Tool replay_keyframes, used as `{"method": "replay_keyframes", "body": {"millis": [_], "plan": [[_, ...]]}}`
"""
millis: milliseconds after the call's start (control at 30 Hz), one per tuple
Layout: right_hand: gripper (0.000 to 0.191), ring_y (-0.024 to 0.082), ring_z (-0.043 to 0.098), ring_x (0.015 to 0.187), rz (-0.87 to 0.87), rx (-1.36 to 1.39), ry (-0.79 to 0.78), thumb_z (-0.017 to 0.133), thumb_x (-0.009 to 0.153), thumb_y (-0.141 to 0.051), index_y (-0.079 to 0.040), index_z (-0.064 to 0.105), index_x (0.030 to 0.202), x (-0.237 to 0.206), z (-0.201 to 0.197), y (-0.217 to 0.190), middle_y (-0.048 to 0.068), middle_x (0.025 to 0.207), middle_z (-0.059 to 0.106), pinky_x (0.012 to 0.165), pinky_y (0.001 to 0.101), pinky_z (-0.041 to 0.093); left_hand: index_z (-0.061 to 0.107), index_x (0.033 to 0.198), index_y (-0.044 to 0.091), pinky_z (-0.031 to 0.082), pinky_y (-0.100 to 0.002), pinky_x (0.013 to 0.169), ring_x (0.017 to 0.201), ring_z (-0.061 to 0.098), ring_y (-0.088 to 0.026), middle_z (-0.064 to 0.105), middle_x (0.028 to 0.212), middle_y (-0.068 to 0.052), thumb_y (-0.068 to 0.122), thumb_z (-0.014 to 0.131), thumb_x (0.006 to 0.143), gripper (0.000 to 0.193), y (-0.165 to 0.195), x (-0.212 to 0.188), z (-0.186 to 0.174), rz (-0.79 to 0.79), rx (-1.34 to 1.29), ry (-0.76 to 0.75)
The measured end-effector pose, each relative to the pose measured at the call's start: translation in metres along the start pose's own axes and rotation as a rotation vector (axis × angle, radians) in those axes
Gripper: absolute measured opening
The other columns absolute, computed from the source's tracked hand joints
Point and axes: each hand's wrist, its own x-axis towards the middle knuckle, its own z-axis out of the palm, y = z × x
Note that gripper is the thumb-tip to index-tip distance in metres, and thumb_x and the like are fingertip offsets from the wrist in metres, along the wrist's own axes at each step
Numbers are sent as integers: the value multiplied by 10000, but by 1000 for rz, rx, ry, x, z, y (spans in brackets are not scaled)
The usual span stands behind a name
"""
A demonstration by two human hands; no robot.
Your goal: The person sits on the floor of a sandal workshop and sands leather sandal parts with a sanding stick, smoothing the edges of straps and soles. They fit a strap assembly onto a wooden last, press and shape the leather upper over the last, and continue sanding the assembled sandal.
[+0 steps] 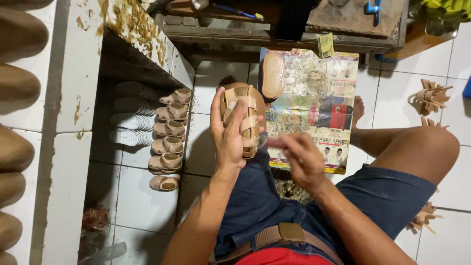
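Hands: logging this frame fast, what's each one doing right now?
Left hand: closed around a tan strapped sandal.
Right hand: closed on a small reddish tool, blurred, kind unclear.

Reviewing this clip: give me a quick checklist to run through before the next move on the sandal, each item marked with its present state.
1. Left hand has a firm hold on the tan strappy sandal: ok.
2. Straps face the camera: ok.
3. Right hand holds a small tool: cannot tell what it is, blurred.
4. Tool tip touches the sandal: cannot tell.
5. Loose sole rests on the printed paper, apart from the hands: ok.
6. Row of finished sandals on the floor stands apart from the hands: ok.
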Motion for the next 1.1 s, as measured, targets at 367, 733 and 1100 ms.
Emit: {"method": "replay_keyframes", "body": {"millis": [367, 733, 1100], "plan": [[482, 253, 652, 918, 19, 8, -41, 701, 902, 91, -64, 640, 1354, 10, -4, -14, 155, 1083, 655, 772, 347, 545, 344, 1566, 130, 628, -351, 573, 780, 737, -241, 666, 1110, -181, 184, 706, 943, 722, -1, 0, 3, -26, 56, -5], [454, 212, 636, 903, 282, 44, 13, 636, 993, 42, -96, 609, 1425, 2, -21, 1, 122, 1063, 674, 782, 337, 518, 350, 1563, 90, 638, -360, 619, 799, 732, -246, 666, 1127, -203, 190, 691, 976, 686, -1, -1, -3, -14, 3, -99], [457, 224, 642, 915, 143, -19, -113, 643, 982, 30, -118, 632, 1414, 28, -8, 16, 114, 1073, 680, 773, 316, 569, 386, 1550, 93, 603, -334, 599, 788, 700, -223, 665, 1102, -208, 188, 679, 972, 655, 3, -1, -7, -49, 59, -104]]}}
